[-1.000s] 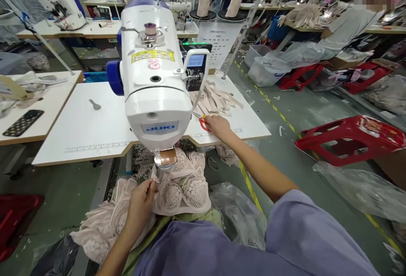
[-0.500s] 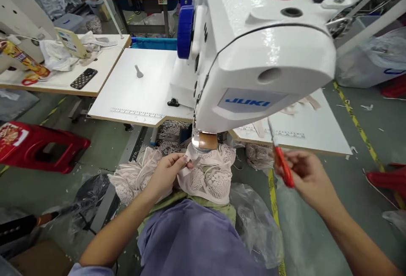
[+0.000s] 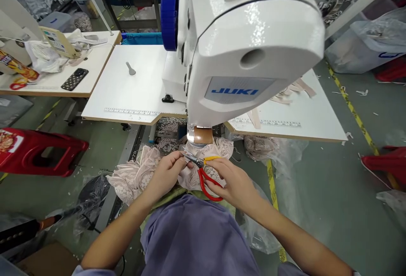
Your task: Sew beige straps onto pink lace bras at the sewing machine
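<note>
My left hand (image 3: 171,170) pinches an edge of a pale pink lace bra (image 3: 193,178) just in front of the sewing machine's needle area. In my right hand (image 3: 233,180) are scissors (image 3: 203,174) with red and yellow handles, fingers around the loops. Their blades point left and reach the fabric at my left fingertips; whether they are cutting cannot be seen. More lace bras (image 3: 136,174) lie bunched left of my left hand. Above the hands stands the white sewing machine (image 3: 253,60), its presser area partly hidden behind a brown guard (image 3: 203,135).
The white machine table (image 3: 127,85) carries a grey tool (image 3: 130,69). Fabric strips (image 3: 292,92) lie on its right side. On the left table are a phone (image 3: 75,79) and a snack tube (image 3: 19,65). A red stool (image 3: 41,151) stands on the floor at left.
My right hand has come in from the right with the scissors, which now point left at the fabric by my left hand. My left hand keeps its pinch. The view has shifted slightly.
</note>
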The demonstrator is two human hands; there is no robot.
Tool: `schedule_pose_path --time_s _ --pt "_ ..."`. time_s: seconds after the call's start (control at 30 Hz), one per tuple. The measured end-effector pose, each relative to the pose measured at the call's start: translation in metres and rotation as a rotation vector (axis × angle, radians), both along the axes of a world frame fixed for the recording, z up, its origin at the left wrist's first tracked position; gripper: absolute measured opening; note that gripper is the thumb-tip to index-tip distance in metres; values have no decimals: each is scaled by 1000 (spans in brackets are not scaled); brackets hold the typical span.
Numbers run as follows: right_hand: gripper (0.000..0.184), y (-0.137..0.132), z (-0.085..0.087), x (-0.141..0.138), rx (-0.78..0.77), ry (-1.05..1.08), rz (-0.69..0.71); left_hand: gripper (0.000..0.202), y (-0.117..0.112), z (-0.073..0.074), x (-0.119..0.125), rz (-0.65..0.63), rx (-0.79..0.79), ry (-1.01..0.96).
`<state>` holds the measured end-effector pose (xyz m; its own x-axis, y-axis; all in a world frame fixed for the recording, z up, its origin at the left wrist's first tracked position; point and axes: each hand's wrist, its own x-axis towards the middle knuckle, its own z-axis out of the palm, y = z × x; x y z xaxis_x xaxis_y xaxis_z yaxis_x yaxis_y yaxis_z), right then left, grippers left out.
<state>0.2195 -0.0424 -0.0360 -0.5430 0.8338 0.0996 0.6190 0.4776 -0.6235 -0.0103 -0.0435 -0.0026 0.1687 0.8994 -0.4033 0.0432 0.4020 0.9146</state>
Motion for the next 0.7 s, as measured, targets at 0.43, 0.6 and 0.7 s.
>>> schedule_pose_path --time_s 0.43,0.6,0.7 --pt "50 -21 -20 14 -112 193 -77 32 8 -3 -11 35 35 54" --pt "47 -15 -23 -4 -134 222 -90 30 9 -1 -7 1 9 99" --pt "42 -8 -22 -11 -164 229 -89 29 9 0 -10 -25 42 136"
